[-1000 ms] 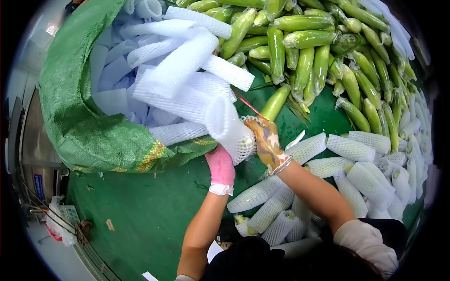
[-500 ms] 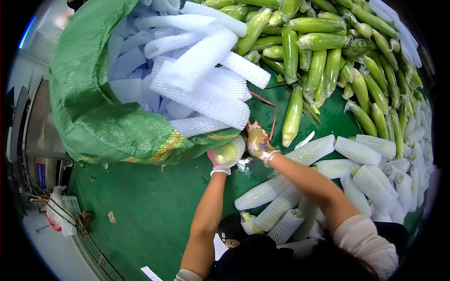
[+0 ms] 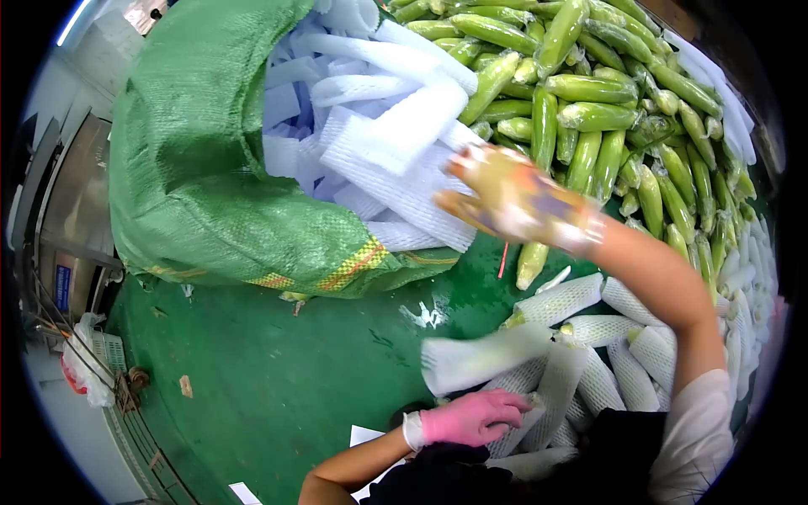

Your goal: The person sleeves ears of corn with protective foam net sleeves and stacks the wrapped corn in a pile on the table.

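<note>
My left hand [image 3: 475, 417], in a pink glove, lies over the near end of the foam-sleeved corn pile with its fingers stretched out, holding nothing. Just above it, a blurred foam-sleeved corn cob [image 3: 484, 358] lies across other sleeved cobs. My right hand [image 3: 513, 194], in a patterned glove and smeared by motion, is above the table with thumb and fingers apart. It is close to the white foam net sleeves [image 3: 396, 177] that spill from a green woven sack [image 3: 185, 194]. Beneath its wrist, a film-wrapped corn cob [image 3: 531, 266] is partly hidden.
Film-wrapped green corn cobs [image 3: 598, 88] are heaped at the back right. Sleeved cobs [image 3: 631, 370] spread along the right side of the green table [image 3: 252, 370]. A red strap [image 3: 503, 261] shows near the sack's mouth. A metal rack [image 3: 156, 450] stands at the left.
My left hand has moved from the sack's edge down to the sleeved pile, letting go of the sleeved corn. My right hand has risen towards the foam sleeves. The view has shifted slightly.
</note>
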Demonstrator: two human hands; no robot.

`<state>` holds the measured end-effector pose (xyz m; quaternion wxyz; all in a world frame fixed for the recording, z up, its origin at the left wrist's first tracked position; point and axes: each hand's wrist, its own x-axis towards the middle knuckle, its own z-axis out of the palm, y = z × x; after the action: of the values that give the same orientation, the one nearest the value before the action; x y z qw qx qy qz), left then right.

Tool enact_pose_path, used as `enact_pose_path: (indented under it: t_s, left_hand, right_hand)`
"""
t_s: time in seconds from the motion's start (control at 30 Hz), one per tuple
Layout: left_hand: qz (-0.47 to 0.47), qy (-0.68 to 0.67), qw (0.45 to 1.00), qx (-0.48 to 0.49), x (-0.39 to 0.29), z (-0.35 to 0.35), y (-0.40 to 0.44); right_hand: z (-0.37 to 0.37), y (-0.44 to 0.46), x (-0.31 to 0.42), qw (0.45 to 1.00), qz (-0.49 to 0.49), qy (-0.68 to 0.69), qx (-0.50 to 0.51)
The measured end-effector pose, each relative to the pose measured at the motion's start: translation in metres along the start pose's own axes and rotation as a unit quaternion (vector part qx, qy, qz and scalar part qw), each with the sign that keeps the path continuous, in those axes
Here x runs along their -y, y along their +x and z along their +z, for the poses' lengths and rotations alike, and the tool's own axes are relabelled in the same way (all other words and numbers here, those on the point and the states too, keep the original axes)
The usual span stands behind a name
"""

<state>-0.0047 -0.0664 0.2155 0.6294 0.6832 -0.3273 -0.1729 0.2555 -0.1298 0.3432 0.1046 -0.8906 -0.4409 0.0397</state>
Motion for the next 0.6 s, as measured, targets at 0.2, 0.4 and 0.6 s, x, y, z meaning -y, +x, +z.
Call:
enact_pose_path:
  t_s: [0.2,0.4,0.6]
  left_hand:
    - [-0.132,-0.073,0.987,-0.055,-0.042,-0.081,-0.023]
    - [-0.282,-0.104,0.891,-0.340,0.005,-0.106,-0.002]
    - [-0.102,-0.233,0.907,-0.337,0.050,-0.092,0.103]
  right_hand:
    - [0.037,0.081,0.047,0.928,-0.091,0.285,-0.223]
    - [0.022,-0.050,0.034,0.739,0.047,0.645,-0.189]
    - [0.136,-0.137,-0.032,0.528,0.287,0.799,0.011]
